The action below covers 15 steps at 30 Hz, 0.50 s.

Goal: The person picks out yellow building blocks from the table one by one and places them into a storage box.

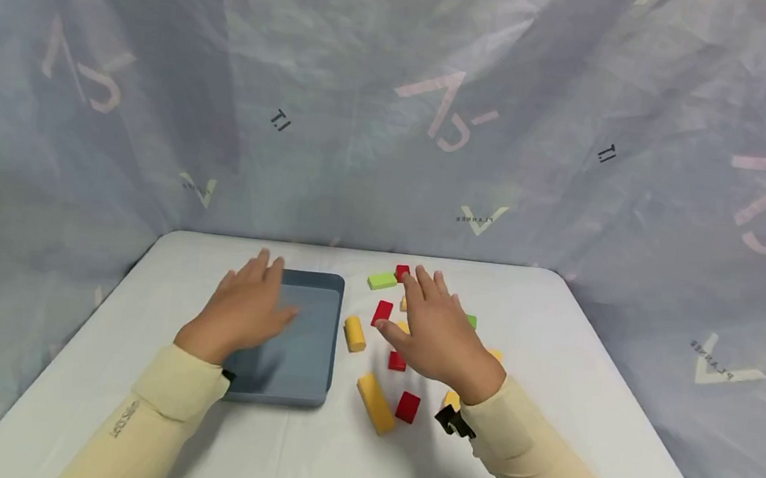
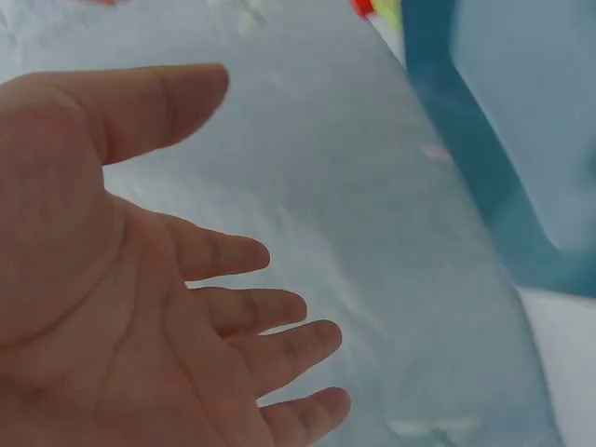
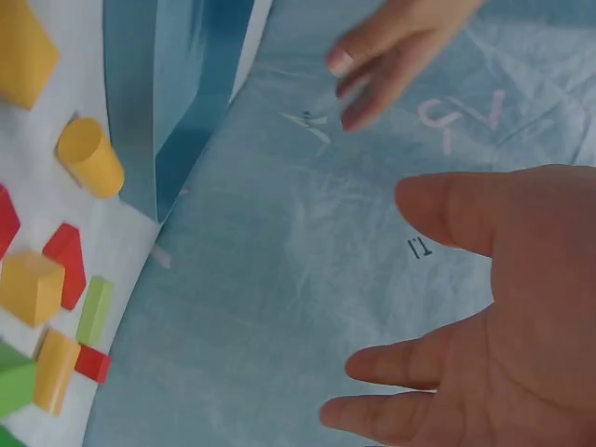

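My left hand (image 1: 242, 310) hovers over the left part of a blue-grey tray (image 1: 297, 401), its fingers straight and spread, holding nothing. To the right, my right hand (image 1: 439, 332) is held above a scatter of toy blocks, also with fingers extended and nothing in them. Around it lie a yellow cylinder (image 1: 355, 334), a long yellow block (image 1: 376, 404), red blocks (image 1: 408, 407) and a light green block (image 1: 382, 281). Some blocks are partly hidden beneath the right hand. Both palms show empty in the wrist views.
A white-covered table (image 1: 300, 466) carries the tray and the blocks. Behind and beside it hangs a grey printed sheet (image 1: 355, 110). Raised walls edge the tray, and the yellow cylinder lies close to its right side.
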{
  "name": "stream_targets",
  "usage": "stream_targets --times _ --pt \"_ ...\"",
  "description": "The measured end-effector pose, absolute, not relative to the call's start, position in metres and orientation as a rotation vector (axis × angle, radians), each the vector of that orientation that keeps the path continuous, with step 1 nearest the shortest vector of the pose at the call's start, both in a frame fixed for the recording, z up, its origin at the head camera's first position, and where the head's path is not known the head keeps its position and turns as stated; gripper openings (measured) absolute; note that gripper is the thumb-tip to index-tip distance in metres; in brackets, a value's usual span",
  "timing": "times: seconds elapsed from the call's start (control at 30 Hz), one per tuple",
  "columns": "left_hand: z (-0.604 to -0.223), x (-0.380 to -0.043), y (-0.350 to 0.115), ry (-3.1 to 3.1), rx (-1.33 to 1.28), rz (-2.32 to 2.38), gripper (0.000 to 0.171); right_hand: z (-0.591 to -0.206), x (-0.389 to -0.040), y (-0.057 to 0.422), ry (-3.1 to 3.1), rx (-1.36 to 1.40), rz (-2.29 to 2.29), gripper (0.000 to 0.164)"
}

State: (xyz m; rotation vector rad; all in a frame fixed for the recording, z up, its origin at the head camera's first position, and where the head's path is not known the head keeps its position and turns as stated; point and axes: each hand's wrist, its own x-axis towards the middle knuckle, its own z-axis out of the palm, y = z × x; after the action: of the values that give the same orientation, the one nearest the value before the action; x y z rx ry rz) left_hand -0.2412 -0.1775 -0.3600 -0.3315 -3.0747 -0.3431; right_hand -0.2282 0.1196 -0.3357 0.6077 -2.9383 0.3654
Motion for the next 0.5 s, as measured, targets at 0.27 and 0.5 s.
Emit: stream_targets --times 0.27,0.5 --pt "-0.39 -0.233 -0.224 -3.083 -0.225 -0.606 0.084 -0.343 -0.217 0.116 -2.958 0.615 0.453 0.081" --pt "-0.406 -0.232 -0.235 -3.114 -0.16 -0.736 0.078 -0.346 -0.209 0.117 -2.99 0.665 0.491 0.078"
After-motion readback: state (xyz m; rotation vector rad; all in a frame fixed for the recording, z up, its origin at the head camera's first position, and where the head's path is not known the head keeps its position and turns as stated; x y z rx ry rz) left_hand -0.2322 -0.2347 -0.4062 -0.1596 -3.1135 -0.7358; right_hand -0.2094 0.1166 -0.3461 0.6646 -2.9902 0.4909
